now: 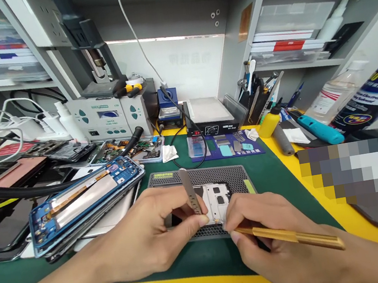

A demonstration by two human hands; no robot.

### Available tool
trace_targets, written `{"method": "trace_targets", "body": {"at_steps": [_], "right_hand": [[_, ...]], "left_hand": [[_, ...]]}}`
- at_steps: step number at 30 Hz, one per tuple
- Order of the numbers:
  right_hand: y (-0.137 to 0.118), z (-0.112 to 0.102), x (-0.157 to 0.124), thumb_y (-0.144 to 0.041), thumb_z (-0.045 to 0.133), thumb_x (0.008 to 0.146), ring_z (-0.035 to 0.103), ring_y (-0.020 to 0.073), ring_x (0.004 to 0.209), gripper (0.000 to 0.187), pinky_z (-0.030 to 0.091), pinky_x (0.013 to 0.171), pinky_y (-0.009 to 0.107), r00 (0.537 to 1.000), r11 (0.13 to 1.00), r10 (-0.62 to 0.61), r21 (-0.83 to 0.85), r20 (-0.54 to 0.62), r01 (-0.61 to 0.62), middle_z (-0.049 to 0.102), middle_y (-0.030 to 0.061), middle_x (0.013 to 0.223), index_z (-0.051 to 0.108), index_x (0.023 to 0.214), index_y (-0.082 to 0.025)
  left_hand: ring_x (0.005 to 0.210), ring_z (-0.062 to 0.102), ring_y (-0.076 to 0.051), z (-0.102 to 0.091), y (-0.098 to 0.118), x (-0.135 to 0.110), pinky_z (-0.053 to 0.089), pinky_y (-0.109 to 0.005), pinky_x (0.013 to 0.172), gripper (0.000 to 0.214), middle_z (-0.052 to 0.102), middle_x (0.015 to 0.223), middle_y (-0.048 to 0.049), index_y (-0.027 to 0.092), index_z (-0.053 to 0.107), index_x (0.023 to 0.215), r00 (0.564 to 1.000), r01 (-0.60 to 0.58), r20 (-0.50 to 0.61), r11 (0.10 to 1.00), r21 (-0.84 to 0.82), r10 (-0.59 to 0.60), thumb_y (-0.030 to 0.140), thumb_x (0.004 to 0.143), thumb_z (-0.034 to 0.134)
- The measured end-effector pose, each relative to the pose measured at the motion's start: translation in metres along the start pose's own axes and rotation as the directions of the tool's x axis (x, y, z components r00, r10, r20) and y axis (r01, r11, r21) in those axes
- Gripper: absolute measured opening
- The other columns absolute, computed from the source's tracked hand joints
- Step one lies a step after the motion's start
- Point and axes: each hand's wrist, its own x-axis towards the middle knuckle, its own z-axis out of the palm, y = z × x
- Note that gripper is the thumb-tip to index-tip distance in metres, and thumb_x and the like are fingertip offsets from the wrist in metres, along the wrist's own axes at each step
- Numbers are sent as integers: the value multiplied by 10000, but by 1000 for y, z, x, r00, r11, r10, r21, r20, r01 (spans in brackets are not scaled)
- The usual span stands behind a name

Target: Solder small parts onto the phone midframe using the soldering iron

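Bright light, wide-angle distortion toward edges

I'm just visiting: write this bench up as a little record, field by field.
Left hand: holds a silver metal tool
Right hand: holds a slim golden tool
Between the hands: opened device on a grey perforated pad
Beside the left forearm: blue phone frame, tilted
Behind: grey control box
Farther right: yellow bottle, teal-handled tool
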Motion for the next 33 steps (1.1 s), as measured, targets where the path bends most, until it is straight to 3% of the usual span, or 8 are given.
{"method": "trace_targets", "body": {"at_steps": [3, 13, 20, 25, 33], "right_hand": [[0, 0, 1, -30, 552, 816, 464, 75, 570, 190, 354, 567, 216, 1000, 1000, 3, 3, -6, -3, 525, -57, 720, 484, 834, -207], [0, -2, 2, -26, 556, 814, 444, 70, 569, 200, 334, 565, 221, 1000, 999, 13, 33, 4, -13, 508, -62, 722, 472, 835, -206], [-1, -2, 1, -27, 550, 813, 459, 81, 568, 196, 343, 566, 225, 1000, 1000, 3, 19, -4, -3, 503, -58, 713, 478, 834, -209], [0, -2, 2, -30, 556, 819, 463, 83, 575, 198, 349, 573, 228, 1000, 1000, -10, 12, 5, 10, 506, -55, 726, 478, 851, -209], [1, -2, 1, 9, 549, 782, 441, 87, 595, 242, 324, 566, 229, 1000, 998, 6, 69, 27, -7, 476, -58, 725, 460, 829, -211]], "left_hand": [[688, 630, -64, 1, 0, -5, 479, -139, 631, 130, 744, 916, 52, 231, 684, 967, 999, -30, -37, 1000, -3, 30, 113, 965, 630], [858, 713, -89, 4, -1, -6, 529, -163, 779, 201, 748, 953, 68, 255, 653, 1024, 996, -77, -52, 997, 8, 78, 66, 966, 613], [858, 715, -128, 5, -5, -11, 538, -222, 765, 211, 743, 948, 32, 249, 636, 1030, 997, -79, -17, 997, -1, 78, 51, 964, 602], [818, 731, -152, 8, -8, -13, 551, -256, 764, 167, 764, 904, -7, 213, 646, 1003, 991, -121, -52, 993, 14, 122, 57, 946, 629], [789, 721, -140, 11, -6, -16, 547, -247, 706, 176, 758, 920, -8, 215, 629, 976, 990, -122, -68, 993, 1, 122, 41, 947, 625]]}}
